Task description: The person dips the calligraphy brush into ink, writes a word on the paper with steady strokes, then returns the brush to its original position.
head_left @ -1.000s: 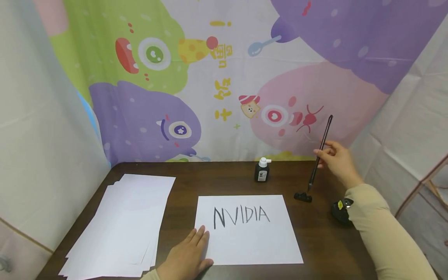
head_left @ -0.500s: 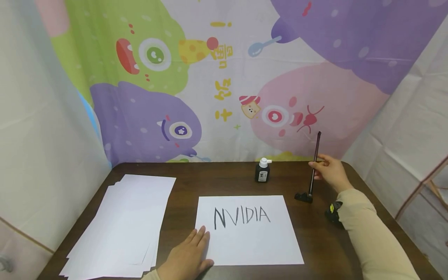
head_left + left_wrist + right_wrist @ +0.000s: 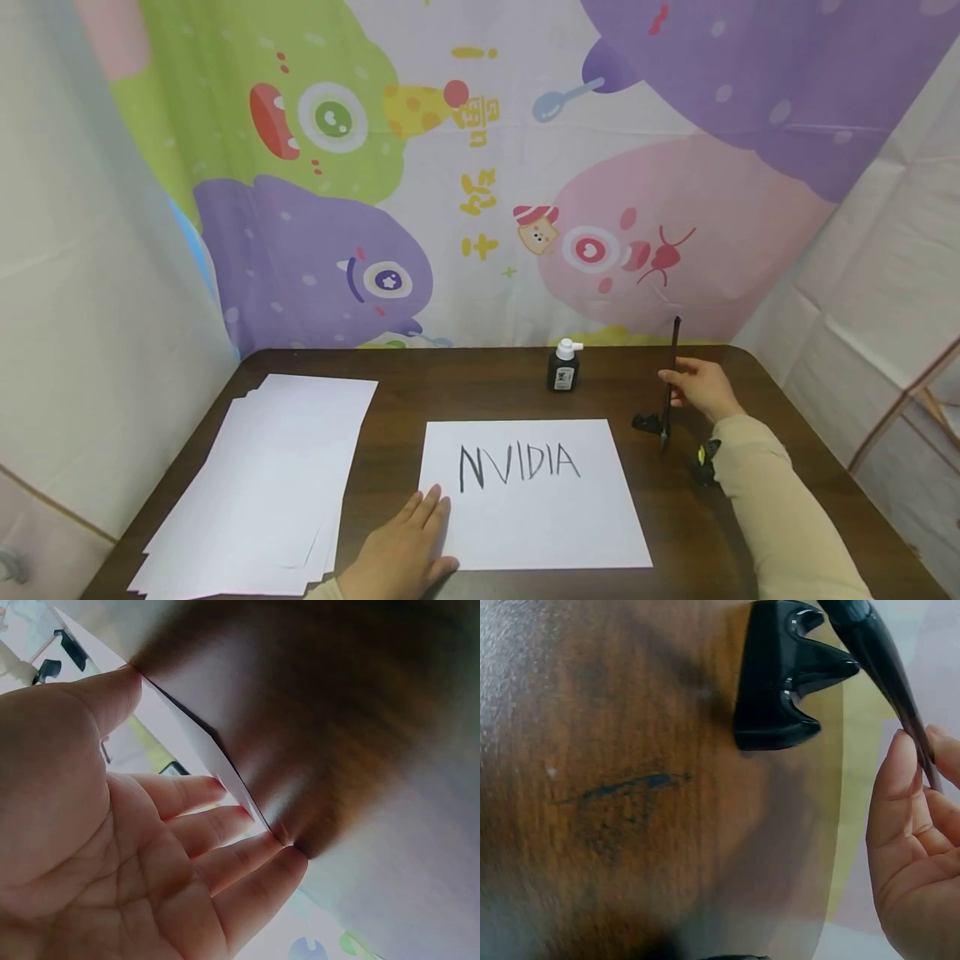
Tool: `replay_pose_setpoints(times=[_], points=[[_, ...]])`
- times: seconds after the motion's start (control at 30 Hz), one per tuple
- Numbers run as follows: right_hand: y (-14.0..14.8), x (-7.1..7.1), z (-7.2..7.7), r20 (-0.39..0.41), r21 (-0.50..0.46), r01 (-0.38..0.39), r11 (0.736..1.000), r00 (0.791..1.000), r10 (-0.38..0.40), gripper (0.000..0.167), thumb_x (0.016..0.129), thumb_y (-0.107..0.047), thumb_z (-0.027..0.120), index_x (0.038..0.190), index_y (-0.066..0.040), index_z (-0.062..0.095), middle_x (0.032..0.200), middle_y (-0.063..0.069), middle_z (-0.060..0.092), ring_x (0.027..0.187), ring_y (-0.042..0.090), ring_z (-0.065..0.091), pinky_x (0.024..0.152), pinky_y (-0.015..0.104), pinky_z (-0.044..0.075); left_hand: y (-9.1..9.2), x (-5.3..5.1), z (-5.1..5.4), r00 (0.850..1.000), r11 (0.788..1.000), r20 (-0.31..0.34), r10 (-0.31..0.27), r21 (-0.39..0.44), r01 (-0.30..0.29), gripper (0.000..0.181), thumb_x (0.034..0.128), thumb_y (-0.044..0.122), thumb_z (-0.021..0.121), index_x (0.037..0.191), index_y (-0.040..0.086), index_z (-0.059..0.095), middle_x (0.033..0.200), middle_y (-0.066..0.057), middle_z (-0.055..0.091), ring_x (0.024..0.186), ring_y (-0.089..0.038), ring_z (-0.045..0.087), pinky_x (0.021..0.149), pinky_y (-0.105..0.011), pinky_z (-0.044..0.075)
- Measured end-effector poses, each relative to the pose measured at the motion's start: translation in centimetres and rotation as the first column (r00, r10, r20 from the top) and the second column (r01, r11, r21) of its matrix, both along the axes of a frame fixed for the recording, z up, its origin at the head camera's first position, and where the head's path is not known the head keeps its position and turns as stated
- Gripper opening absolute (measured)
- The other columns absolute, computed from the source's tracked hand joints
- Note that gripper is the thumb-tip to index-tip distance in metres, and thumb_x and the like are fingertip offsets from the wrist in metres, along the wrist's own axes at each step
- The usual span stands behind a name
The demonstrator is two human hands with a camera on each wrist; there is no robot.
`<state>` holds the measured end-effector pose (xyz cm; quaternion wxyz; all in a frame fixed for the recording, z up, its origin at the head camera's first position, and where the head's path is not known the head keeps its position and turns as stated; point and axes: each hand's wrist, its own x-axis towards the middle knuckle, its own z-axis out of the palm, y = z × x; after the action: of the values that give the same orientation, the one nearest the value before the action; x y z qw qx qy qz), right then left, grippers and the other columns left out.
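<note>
My right hand [image 3: 701, 390] pinches a slim dark writing brush [image 3: 674, 348] by its handle between thumb and fingers. The brush stands nearly upright, bristle end down, at the right end of a small black brush rest [image 3: 645, 423]. In the right wrist view the thick end of the brush [image 3: 870, 656] is close beside the notched rest [image 3: 769, 690]; the bristles are out of frame, and I cannot tell if the two touch. My left hand [image 3: 401, 542] rests with straight fingers on the left edge of a white sheet [image 3: 547, 525] bearing the letters NVIDIA.
A black ink bottle [image 3: 562, 372] with a white spout stands behind the sheet. A loose stack of white paper [image 3: 262, 483] lies at the table's left. A dark smear [image 3: 634, 787] marks the tabletop in the right wrist view. A printed cloth [image 3: 480, 317] hangs behind the table.
My right hand has come down and slightly left with the brush, which went from tilted to nearly upright, its tip now lower past the rest. The left hand has stayed put.
</note>
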<state>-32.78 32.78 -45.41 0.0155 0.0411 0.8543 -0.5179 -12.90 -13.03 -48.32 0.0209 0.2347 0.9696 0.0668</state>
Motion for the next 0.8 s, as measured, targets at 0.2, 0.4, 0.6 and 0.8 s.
replay_pose_setpoints(times=[0.2,0.4,0.6,0.8], points=[[-0.3,-0.1,-0.7,0.055,0.038,-0.016,0.999,0.998,0.014,0.067,0.098,-0.015,0.059,0.146,0.017,0.024,0.088,0.007,0.059,0.060,0.004,0.057,0.059,0.022,0.059,0.0,0.0,0.0,1.000,1.000,-0.006,-0.003,-0.002,0.003,0.074,0.0860,0.049,0.066,0.139,0.000,0.051,0.147,-0.018,0.049,0.132,-0.038,0.051,0.100,-0.049,0.050],[-0.7,0.1,-1.1,0.101,0.050,-0.027,0.998,0.995,0.022,0.066,0.098,-0.012,0.057,0.145,0.018,0.023,0.086,0.009,0.063,0.059,0.005,0.055,0.058,0.022,0.058,0.0,0.0,0.0,1.000,1.000,-0.012,-0.007,-0.008,0.007,0.074,0.0859,0.049,0.066,0.139,0.000,0.051,0.147,-0.018,0.049,0.132,-0.038,0.051,0.101,-0.049,0.050],[-0.7,0.0,-1.8,0.107,0.054,-0.017,0.998,0.994,0.011,0.065,0.098,-0.011,0.058,0.145,0.018,0.024,0.085,0.006,0.064,0.060,0.006,0.056,0.059,0.024,0.059,0.0,0.0,0.0,1.000,1.000,-0.005,-0.005,-0.008,0.005,0.074,0.0858,0.049,0.067,0.139,0.000,0.051,0.148,-0.018,0.049,0.132,-0.038,0.051,0.100,-0.049,0.050],[-0.9,0.0,-2.3,0.101,0.051,0.001,0.999,0.995,-0.006,0.064,0.097,-0.010,0.058,0.144,0.020,0.026,0.083,0.005,0.065,0.058,0.005,0.056,0.057,0.023,0.058,0.0,0.0,0.0,1.000,1.000,-0.008,-0.001,-0.005,0.001,0.074,0.0854,0.049,0.067,0.139,0.000,0.051,0.147,-0.018,0.049,0.132,-0.038,0.051,0.100,-0.049,0.051]])
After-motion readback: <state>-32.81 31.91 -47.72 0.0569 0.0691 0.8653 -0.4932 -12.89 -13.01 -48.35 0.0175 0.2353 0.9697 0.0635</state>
